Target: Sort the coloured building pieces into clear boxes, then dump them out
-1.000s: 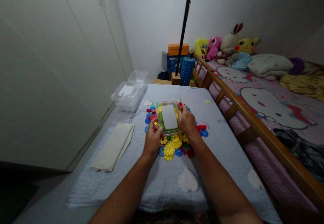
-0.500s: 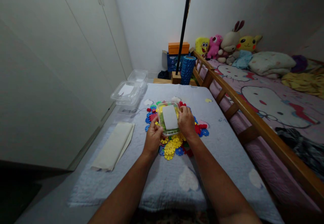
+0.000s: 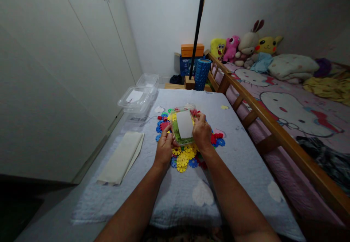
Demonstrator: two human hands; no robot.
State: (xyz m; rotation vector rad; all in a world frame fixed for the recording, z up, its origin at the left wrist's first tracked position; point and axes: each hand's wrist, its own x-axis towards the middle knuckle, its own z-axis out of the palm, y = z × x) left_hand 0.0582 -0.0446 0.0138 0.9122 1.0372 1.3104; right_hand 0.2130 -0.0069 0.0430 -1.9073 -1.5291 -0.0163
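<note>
Between my hands is a clear plastic box (image 3: 177,137) with a white paper label (image 3: 185,124) on its lid and green pieces showing inside. My left hand (image 3: 164,148) grips its near left corner, thumb and fingers closed on the edge. On the right side my right hand (image 3: 201,131) holds the rim, with its fingers curled. Beneath and around the box lies a pile of flat toy discs: yellow notched discs (image 3: 182,161) in front, blue discs (image 3: 193,163) and red pieces (image 3: 218,137) to the sides. The box hides the middle of the pile.
Two clear plastic containers (image 3: 135,98) stand at the far left of the cloth-covered table (image 3: 235,183). A folded cream cloth or paper sheet (image 3: 120,158) lies on the left. Along the right runs a wooden bed rail (image 3: 254,107). A black lamp pole (image 3: 197,30) rises behind the table.
The box has tilted slightly in my hands, so more of its far side and the green pieces inside show. Both hands keep hold of it.
</note>
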